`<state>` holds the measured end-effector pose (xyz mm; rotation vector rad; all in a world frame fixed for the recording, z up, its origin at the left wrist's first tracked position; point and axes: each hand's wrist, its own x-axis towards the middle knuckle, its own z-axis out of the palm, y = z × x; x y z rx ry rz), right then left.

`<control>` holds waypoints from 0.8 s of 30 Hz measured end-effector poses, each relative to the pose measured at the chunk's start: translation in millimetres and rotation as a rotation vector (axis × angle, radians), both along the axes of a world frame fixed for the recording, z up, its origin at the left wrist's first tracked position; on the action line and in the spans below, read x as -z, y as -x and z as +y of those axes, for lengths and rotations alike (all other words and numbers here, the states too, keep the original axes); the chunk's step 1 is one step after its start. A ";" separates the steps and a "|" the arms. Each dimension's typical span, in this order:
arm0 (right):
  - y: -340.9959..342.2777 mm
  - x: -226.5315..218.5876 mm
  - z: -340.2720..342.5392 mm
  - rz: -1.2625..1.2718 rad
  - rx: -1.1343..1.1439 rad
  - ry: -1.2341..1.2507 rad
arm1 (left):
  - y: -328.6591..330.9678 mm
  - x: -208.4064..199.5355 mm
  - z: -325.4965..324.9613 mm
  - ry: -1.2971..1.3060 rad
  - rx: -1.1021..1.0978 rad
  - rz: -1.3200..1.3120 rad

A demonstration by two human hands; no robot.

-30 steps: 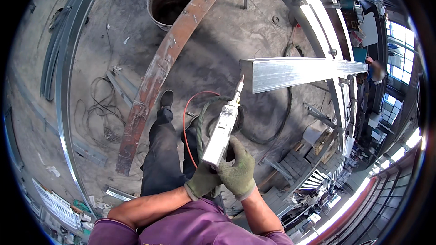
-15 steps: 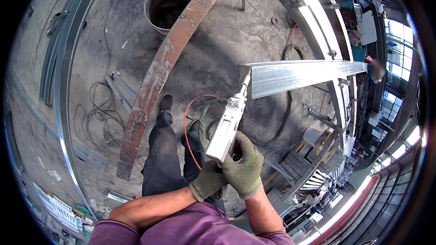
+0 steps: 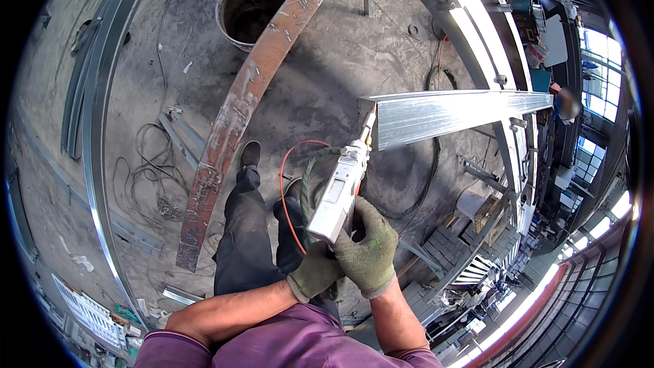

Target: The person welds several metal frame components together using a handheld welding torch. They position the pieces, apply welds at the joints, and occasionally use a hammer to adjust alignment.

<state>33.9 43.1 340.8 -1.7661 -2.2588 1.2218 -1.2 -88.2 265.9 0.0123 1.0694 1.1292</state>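
One gloved left hand [image 3: 315, 271], at the rear of one white handheld tool [image 3: 336, 197], its closure hidden from me; one gloved right hand [image 3: 368, 249], clamped on the tool. Tool tip sits at the end of one silver beam [image 3: 456, 112]. Beyond: one round bucket [image 3: 228, 24].

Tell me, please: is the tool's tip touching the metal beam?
Cannot tell. In the head view, the tool's tip overlaps the metal beam, hiding any gap.
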 end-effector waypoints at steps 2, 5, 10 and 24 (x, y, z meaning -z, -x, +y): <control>1.5 0.1 0.9 0.006 0.010 -0.006 | 0.6 -1.0 1.2 0.016 0.003 -0.024; 2.6 -0.5 1.2 0.012 0.017 -0.014 | 0.2 -2.9 2.8 0.030 -0.008 -0.048; 3.5 -4.3 2.9 -0.002 0.009 -0.030 | -6.2 -0.8 0.9 -0.005 0.000 0.002; -4.4 -2.0 7.6 0.066 -0.040 -0.084 | -4.4 -13.4 11.6 -0.039 -0.012 0.097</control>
